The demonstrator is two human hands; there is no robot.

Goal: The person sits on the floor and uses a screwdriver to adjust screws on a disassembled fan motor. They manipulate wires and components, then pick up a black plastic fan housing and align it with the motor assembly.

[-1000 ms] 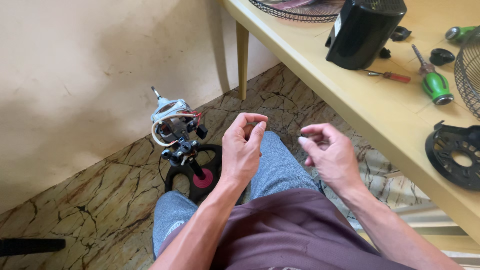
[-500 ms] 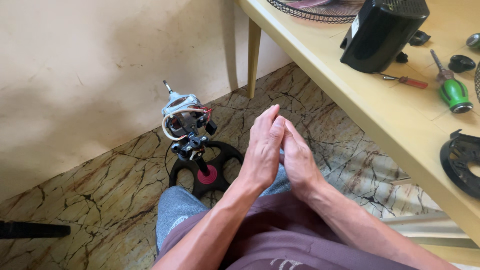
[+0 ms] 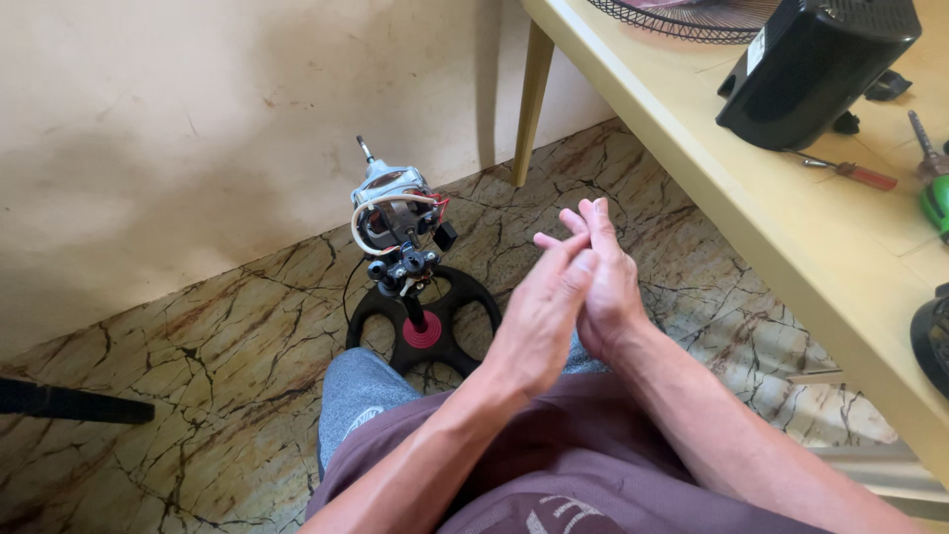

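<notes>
My left hand (image 3: 539,316) and my right hand (image 3: 608,282) are pressed palm to palm above my knee, fingers stretched out and overlapping. Neither hand holds anything that I can see. On the floor just left of them stands a bare fan motor (image 3: 395,213) with white and red wires, mounted on a short post over a round black base (image 3: 425,321) with a red centre. The hands are apart from the motor.
A yellow table (image 3: 751,227) runs along the right, its leg (image 3: 531,99) by the wall. On it lie a black housing (image 3: 811,69), a fan grille (image 3: 682,15), a red-handled screwdriver (image 3: 855,173) and a green-handled one (image 3: 934,193). A dark bar (image 3: 69,403) lies at left.
My hands, apart with curled fingers a second ago, have come together palm to palm and stayed pressed. The view has shifted slightly; the motor has not moved.
</notes>
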